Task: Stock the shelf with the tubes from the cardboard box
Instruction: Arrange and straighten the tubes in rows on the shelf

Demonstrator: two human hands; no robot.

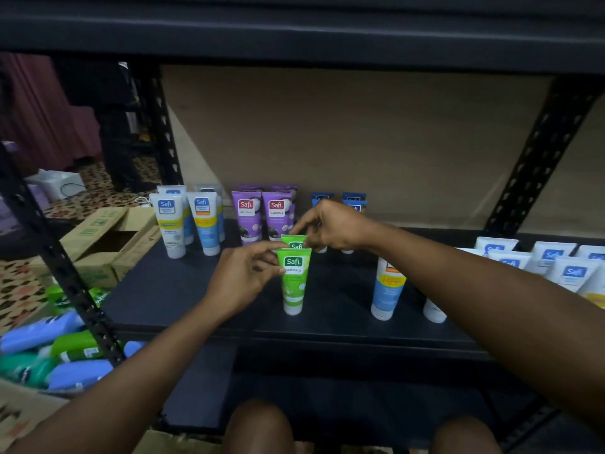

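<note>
Two green tubes stand cap-down on the dark shelf, one behind the other. My left hand pinches the top left edge of the front green tube. My right hand pinches the top of the rear green tube. Behind them stand purple tubes, white and blue tubes and dark blue tubes. At the lower left an open cardboard box holds several loose blue and green tubes.
A blue tube and a white one stand right of the green pair, with several white tubes at the far right. Black slotted uprights frame the shelf. An empty open carton lies on the floor at left.
</note>
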